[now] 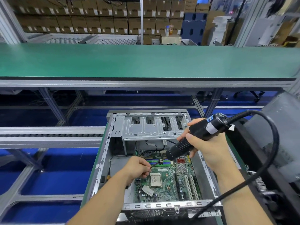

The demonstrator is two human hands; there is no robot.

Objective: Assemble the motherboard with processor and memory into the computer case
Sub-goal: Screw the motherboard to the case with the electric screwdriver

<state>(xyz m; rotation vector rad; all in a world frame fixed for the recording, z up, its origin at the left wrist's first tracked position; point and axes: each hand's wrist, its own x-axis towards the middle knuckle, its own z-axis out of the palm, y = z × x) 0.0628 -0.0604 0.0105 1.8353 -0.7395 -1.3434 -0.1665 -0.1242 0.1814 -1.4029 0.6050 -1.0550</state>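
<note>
An open grey computer case (103, 156) lies flat in front of me. A green motherboard (165, 189) sits inside it, with a silver processor (155, 180) in its socket and blue and green memory slots (160, 162) behind. My right hand (209, 150) grips a black electric screwdriver (194, 137), tilted down to the left toward the memory area. My left hand (137, 168) pinches the thin bit near its tip, where a small screw (160, 162) sits. The tip's contact point is hard to make out.
A metal drive cage (151, 127) fills the far end of the case. The screwdriver's thick black cable (266, 159) loops right and down over the case front. A dark panel (282, 140) leans at right. A green shelf (146, 62) spans above; aluminium conveyor rails (48, 135) run left.
</note>
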